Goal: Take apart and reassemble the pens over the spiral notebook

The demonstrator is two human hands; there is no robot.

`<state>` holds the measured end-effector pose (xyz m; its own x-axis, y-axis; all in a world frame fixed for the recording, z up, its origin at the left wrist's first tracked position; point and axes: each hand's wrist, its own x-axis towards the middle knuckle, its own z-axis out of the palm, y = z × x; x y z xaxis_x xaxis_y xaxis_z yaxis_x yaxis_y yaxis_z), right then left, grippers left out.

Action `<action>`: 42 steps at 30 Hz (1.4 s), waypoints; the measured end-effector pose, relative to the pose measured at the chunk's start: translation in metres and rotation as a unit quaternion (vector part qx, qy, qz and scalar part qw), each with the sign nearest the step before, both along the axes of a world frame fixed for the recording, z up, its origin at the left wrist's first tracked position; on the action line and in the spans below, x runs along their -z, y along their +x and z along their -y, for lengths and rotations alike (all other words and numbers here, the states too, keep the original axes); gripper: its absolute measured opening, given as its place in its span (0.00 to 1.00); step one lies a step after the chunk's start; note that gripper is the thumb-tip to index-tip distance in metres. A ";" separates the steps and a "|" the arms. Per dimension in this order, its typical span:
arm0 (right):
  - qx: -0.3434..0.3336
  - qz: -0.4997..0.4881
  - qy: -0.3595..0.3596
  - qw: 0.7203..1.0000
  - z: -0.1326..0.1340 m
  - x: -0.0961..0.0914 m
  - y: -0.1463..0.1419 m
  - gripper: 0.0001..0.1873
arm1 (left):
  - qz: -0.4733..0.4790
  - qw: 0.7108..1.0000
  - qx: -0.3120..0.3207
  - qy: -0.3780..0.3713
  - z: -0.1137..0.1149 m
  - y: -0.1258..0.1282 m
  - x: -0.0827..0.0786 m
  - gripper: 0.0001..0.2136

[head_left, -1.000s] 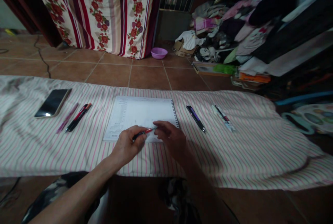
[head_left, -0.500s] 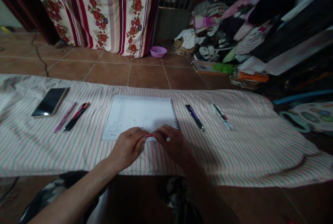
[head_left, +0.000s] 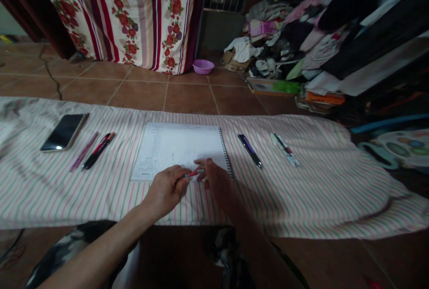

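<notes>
My left hand (head_left: 165,190) is closed around a red pen (head_left: 191,174) at the near edge of a white spiral notebook (head_left: 181,148). The pen points right, its tip sticking out past my fingers. My right hand (head_left: 216,180) rests just right of the tip, fingers pinched at the pen's end on the notebook's lower right corner. The notebook lies flat on a pink-striped cloth (head_left: 301,190) that covers a low surface.
A phone (head_left: 63,131) and several pens (head_left: 95,150) lie left of the notebook. A dark purple pen (head_left: 250,150) and a white pen (head_left: 285,149) lie to its right. Beyond are tiled floor, a floral curtain (head_left: 134,11), a purple bowl (head_left: 203,66) and piled clothes (head_left: 301,29).
My right hand closed over the pen's tip half a second ago and has since drawn back a little, so more of the red pen shows. The left hand kept its grip.
</notes>
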<state>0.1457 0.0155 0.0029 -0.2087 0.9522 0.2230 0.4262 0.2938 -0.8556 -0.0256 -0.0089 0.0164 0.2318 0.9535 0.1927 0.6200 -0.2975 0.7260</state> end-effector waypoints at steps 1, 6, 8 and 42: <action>-0.005 -0.014 -0.021 1.000 -0.003 -0.001 0.000 0.22 | 0.032 0.999 -0.018 -0.025 -0.001 0.000 0.000 0.10; -0.035 -0.075 -0.031 0.996 -0.010 -0.010 0.001 0.11 | 0.158 0.978 -0.057 -0.127 -0.003 -0.001 0.004 0.11; -0.048 -0.051 0.022 0.997 -0.010 -0.013 0.002 0.07 | 0.168 0.974 -0.055 -0.145 -0.002 -0.001 0.006 0.11; 0.022 0.014 0.008 1.000 -0.006 -0.011 -0.007 0.10 | 0.104 0.991 -0.043 -0.071 0.000 0.003 0.006 0.10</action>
